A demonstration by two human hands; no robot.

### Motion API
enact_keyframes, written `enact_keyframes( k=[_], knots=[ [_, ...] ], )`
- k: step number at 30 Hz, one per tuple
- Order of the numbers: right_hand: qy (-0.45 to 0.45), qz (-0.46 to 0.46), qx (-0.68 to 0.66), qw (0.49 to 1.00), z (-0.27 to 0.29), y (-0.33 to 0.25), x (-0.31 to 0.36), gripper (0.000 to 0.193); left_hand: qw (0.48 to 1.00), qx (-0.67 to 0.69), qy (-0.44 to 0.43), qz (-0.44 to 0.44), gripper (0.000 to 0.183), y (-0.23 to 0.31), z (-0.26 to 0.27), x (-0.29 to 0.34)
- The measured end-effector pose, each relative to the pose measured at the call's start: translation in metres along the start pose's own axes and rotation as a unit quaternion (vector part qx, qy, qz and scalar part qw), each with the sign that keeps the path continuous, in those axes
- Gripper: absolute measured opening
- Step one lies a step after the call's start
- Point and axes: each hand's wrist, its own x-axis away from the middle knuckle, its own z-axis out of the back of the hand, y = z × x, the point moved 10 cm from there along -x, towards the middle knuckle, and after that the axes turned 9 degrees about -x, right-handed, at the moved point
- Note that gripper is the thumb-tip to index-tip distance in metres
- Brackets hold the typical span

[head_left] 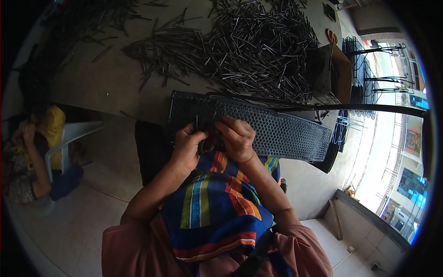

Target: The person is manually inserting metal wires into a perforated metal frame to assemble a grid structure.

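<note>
Close together over the near edge of a dark perforated metal panel point(286, 134), both my hands are closed in pinches. My left hand point(187, 147) grips a thin dark strip point(197, 122) that stands up past the fingertips. Just beside it, my right hand point(237, 137) has its fingers curled and pressed together; what lies in them is too dark to make out. The panel has rows of round holes and slants down to the right, across my lap. Beyond it, a big heap of thin dark strips point(258, 51) covers much of the table point(106, 83).
An open cardboard box point(339, 71) stands right of the heap, near orange-handled scissors point(331, 36). A dark curved bar point(369, 108) runs to the right. Wire racks point(362, 69) stand past the table. At left, another person point(32, 157) sits by a pale plastic chair point(69, 138).
</note>
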Motion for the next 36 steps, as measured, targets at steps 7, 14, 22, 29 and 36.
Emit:
enact_keyframes(
  k=[7, 14, 22, 29, 36],
  knots=[
    [-0.042, 0.020, -0.008, 0.999, -0.004, -0.003, -0.007, 0.029, 1.000, 0.019, 0.017, -0.004, 0.017, -0.001, 0.007, 0.002],
    [0.060, -0.117, -0.117, 0.984, 0.014, 0.030, -0.009, 0.022, 1.000, -0.003, 0.022, 0.019, 0.015, -0.003, 0.011, 0.007],
    [0.073, -0.036, -0.031, 0.996, 0.035, -0.001, -0.019, 0.023, 0.996, 0.084, 0.007, 0.034, 0.012, -0.004, -0.024, 0.002],
    [-0.010, 0.044, 0.077, 0.996, 0.018, -0.057, 0.006, 0.031, 0.993, 0.076, -0.036, 0.083, 0.011, -0.023, -0.019, -0.005],
    [0.079, -0.311, -0.279, 0.905, 0.029, 0.015, 0.020, 0.021, 0.999, 0.028, -0.015, 0.040, 0.006, -0.010, -0.025, -0.002]
  ],
)
